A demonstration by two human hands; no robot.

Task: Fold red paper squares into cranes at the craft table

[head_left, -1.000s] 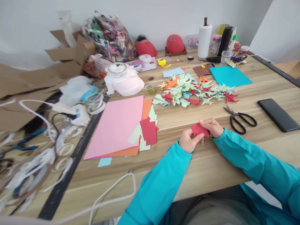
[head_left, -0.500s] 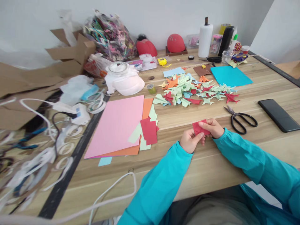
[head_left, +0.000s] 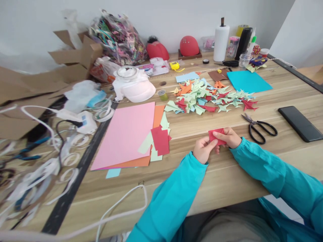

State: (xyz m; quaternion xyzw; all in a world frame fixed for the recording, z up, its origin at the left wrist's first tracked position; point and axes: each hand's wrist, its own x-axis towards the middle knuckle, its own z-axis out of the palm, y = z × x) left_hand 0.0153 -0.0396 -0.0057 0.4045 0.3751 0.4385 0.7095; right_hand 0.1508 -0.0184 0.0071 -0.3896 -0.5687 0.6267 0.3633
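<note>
Both my hands hold a small folded red paper (head_left: 215, 135) just above the wooden table (head_left: 227, 178), near its front edge. My left hand (head_left: 203, 150) pinches the paper's lower left side with closed fingers. My right hand (head_left: 228, 137) grips its right side, thumb on top. Both arms wear teal sleeves. A pile of folded paper figures (head_left: 208, 95) in green, red and orange lies beyond my hands. Black scissors (head_left: 259, 127) rest just right of my right hand.
Pink and orange sheets (head_left: 127, 134) with red and green scraps (head_left: 160, 139) lie to the left. A black phone (head_left: 300, 123) and a blue sheet (head_left: 248, 81) sit at right. White cables, tape rolls, cardboard, a white cap (head_left: 136, 89) and a paper towel roll (head_left: 221, 38) crowd the left and back.
The red paper has shifted slightly up and away from me between my hands; my fingers have adjusted their grip on it. Nothing else on the table has moved.
</note>
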